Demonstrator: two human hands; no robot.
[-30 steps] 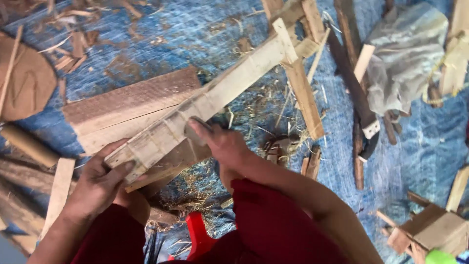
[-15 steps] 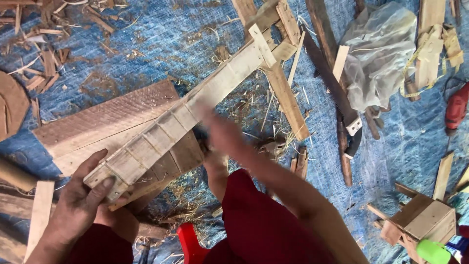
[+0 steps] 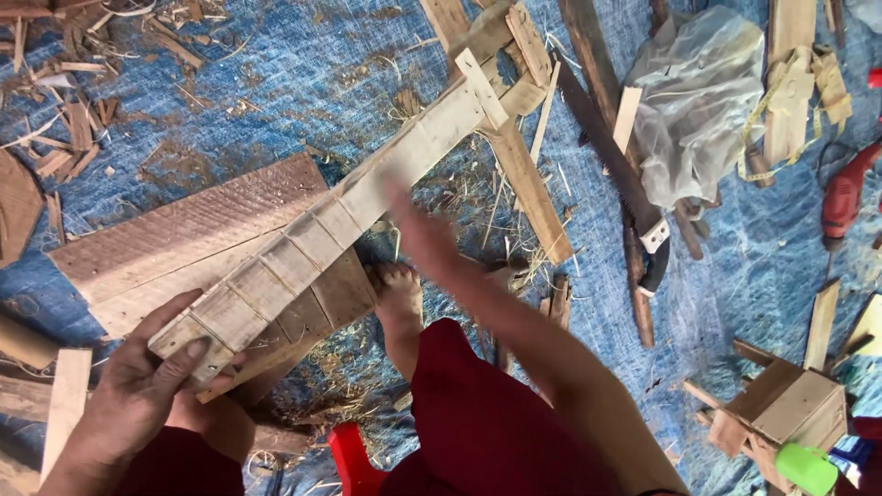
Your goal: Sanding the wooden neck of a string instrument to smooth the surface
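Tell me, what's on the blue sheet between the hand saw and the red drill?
In the head view, a crumpled clear plastic bag lies between the hand saw and the red drill, with bare blue tarp below it.

Blue tarp covers ground. Wood scraps and shavings at 10 o'clock. Broad plank at 9. Handsaw and crumpled plastic sheet at 2. Red drill at 3. Small wooden box at 4.
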